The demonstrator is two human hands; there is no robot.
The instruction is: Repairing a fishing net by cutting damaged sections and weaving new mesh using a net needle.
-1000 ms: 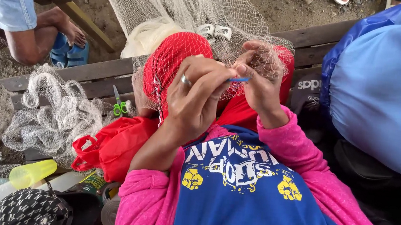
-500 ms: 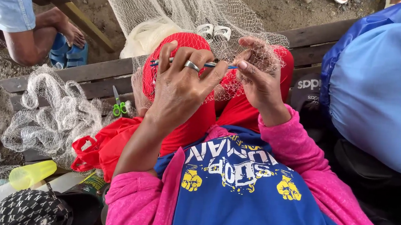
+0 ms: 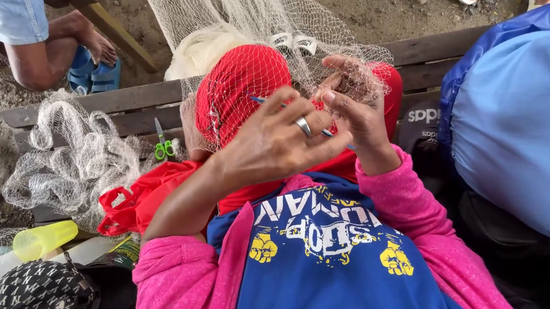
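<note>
Sandy ground under wooden bench (image 3: 124, 101), white net (image 3: 236, 0) hanging above, green scissors (image 3: 163, 146) on bench edge, left hand (image 3: 276, 144) closed on blue needle (image 3: 331, 134), right hand (image 3: 355, 105) pinching red netting (image 3: 241, 89).

An outdoor net-mending spot: bare dirt ground (image 3: 385, 9), a wooden bench (image 3: 124, 101), heaps of fishing net (image 3: 77, 161).
</note>
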